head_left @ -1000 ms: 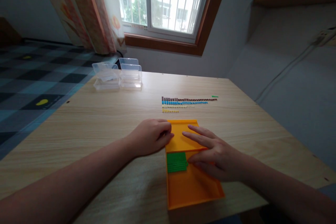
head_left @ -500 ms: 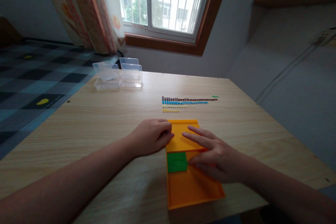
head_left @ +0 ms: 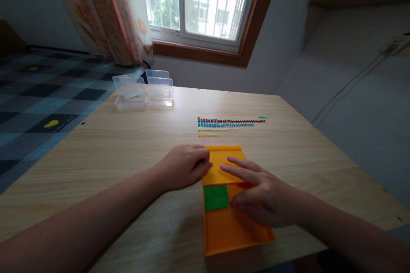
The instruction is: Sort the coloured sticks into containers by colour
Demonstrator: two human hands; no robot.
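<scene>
A yellow-orange tray [head_left: 236,243] with a divider across it lies on the table in front of me. A block of flat green pieces [head_left: 216,197], packed side by side, sits against the left wall of its near compartment. At the far compartment's left edge, my left hand [head_left: 187,164] is curled closed, gripping the tray. My right hand [head_left: 261,187] hovers over the tray's right side with fingers spread. Two of its fingers reach over the far compartment. Lower fingertips are close to the right edge of the green pieces; whether they touch is hard to tell.
Beyond the tray, small pieces lie in rows: dark red pieces [head_left: 224,120], blue pieces [head_left: 221,125], pale pieces [head_left: 218,129] and yellow pieces [head_left: 206,135]. A few green bits [head_left: 262,117] lie at the right end. Clear plastic boxes [head_left: 160,96] with raised lids stand at the back left.
My right hand has shifted slightly toward me, its upper fingers drawing down and left. My left hand, the tray and the green pieces look unmoved.
</scene>
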